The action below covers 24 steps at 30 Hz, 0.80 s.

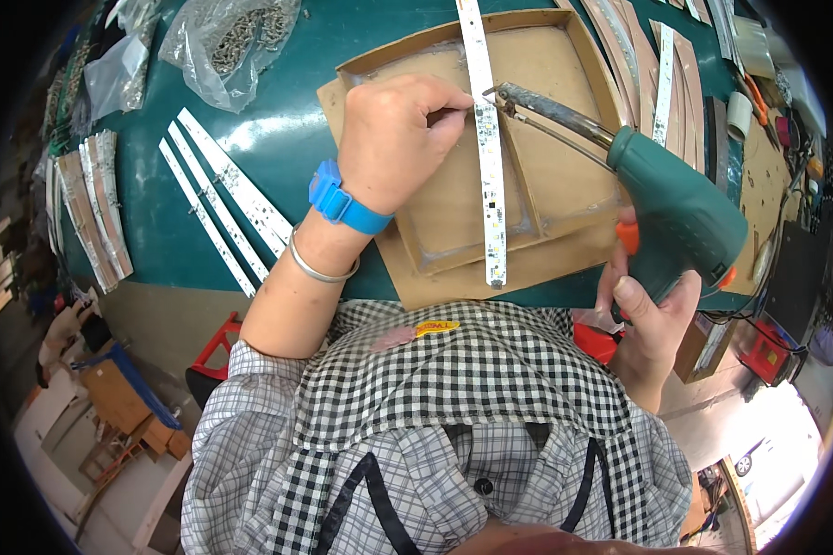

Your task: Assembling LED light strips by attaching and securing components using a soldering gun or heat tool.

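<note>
Fingertips of the left hand [393, 139] are pinched on the white LED strip [488, 166]; beside it, the green soldering gun [662, 199] is gripped tightly by the right hand [652, 314].

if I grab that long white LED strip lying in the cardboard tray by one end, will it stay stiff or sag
The white strip looks long, narrow and very thin, so it would probably bow a little when held by one end. It lies dead straight across the cardboard tray, which suggests a rigid board, not flexible tape. Likely light, and its small soldered parts may be delicate.
</note>
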Tool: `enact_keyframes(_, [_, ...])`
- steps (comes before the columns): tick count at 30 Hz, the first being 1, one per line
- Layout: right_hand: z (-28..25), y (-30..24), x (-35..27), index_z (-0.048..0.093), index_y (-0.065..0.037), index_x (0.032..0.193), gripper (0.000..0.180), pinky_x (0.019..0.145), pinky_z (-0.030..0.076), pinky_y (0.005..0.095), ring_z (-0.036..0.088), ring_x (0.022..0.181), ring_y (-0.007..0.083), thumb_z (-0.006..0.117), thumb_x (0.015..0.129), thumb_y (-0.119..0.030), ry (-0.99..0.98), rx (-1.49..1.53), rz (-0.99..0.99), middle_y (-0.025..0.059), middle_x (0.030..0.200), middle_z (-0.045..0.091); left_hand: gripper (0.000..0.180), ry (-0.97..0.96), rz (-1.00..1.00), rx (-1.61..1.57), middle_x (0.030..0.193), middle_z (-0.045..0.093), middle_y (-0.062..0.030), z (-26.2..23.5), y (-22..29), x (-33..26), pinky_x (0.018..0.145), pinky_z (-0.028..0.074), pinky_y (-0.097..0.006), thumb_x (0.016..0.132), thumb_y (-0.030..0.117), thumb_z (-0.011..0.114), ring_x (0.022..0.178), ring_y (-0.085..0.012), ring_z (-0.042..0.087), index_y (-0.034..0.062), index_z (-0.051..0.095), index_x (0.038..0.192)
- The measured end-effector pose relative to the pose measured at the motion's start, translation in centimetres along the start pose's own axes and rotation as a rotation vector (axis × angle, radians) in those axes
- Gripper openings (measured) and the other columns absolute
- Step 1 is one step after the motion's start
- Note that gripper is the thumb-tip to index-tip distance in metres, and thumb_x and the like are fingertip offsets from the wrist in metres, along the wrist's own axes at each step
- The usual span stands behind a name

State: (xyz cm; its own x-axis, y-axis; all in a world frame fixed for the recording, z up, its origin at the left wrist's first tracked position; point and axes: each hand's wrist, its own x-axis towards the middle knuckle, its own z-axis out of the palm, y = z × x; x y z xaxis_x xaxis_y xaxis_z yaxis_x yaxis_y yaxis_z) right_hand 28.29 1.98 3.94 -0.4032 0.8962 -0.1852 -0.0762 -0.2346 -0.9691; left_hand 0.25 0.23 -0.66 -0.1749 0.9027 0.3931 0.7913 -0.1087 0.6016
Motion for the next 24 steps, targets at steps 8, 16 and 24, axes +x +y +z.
enact_keyframes(8, [-0.08,-0.26,-0.25,0.047,0.011,0.126,0.064,0.048,0.05,0.0266,0.059,0.077,0.0194,0.081,0.075,-0.008,0.008,-0.051,0.122,0.0189,0.116,0.056,0.013,-0.001,-0.029,0.009,0.084,0.075,-0.0074,0.07,-0.02,-0.06,0.063,0.057,-0.025,0.074,0.0,0.076,0.069,-0.0168,0.072,0.0039,0.076,0.086])
enact_keyframes(16, [-0.31,-0.24,-0.04,0.05,0.01,0.119,0.057,0.049,0.049,0.0264,0.055,0.071,0.0166,0.08,0.075,-0.009,-0.03,-0.044,0.168,0.0141,0.097,0.055,0.013,0.015,-0.021,0.016,0.083,0.075,-0.0072,0.2,-0.11,-0.09,0.063,0.057,-0.025,0.074,0.0,0.076,0.07,-0.0169,0.072,0.0046,0.077,0.085])
enact_keyframes(24, [0.28,-0.58,0.04,0.05,0.011,0.12,0.062,0.045,0.047,0.0265,0.055,0.067,0.0162,0.082,0.073,-0.015,0.034,-0.052,0.085,0.0148,0.096,0.055,0.013,0.02,-0.013,0.011,0.083,0.075,-0.0067,0.14,-0.05,-0.09,0.062,0.056,-0.025,0.073,0.001,0.076,0.07,-0.0173,0.072,0.0053,0.077,0.085])
